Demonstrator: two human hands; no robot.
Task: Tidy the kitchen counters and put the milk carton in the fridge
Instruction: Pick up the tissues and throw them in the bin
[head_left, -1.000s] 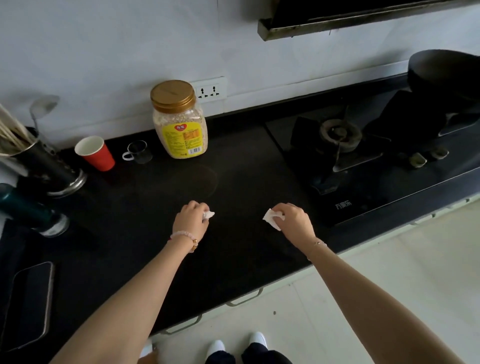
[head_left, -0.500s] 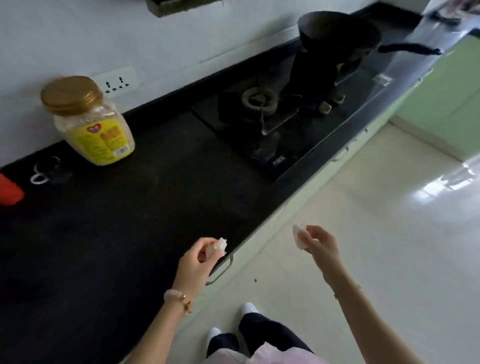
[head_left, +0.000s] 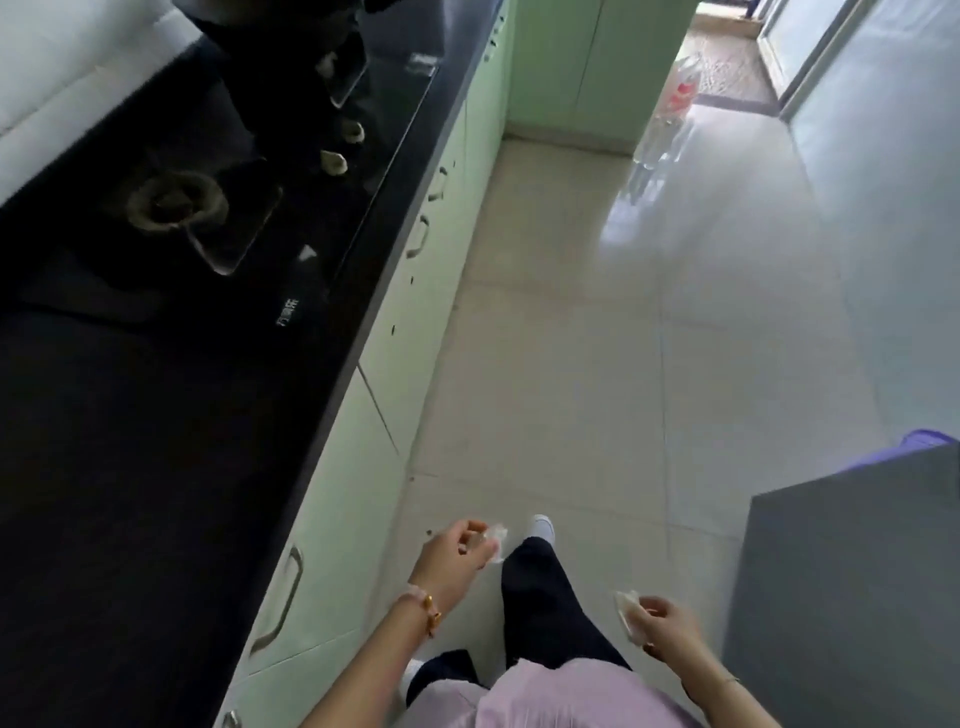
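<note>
Head view is looking down along a kitchen aisle, and two small white scraps are showing low in the frame, one in each hand. The left scrap (head_left: 497, 538) is sitting at the tips of the left hand (head_left: 452, 558), whose thumb and curled fingers are pinching it so that it is sticking out toward the right. The right scrap (head_left: 626, 608) is poking out to the left of the right hand (head_left: 667, 626), which is gripping it between curled fingers and thumb at the lower right. Both hands are hovering over the pale tiled floor (head_left: 571, 364), well apart from each other, with one dark trouser leg (head_left: 545, 603) and one white shoe (head_left: 543, 526) showing between them. A beaded bracelet (head_left: 421, 605) is circling the left wrist. The black counter (head_left: 130, 415) is filling the left side of the frame, above pale green cabinet fronts (head_left: 363, 467). Toward the upper left, a black hob (head_left: 374, 119) is lying in the counter, showing one burner ring (head_left: 174, 200) and two knobs (head_left: 332, 162). One grey block (head_left: 852, 597) is standing at the lower right edge.
</note>
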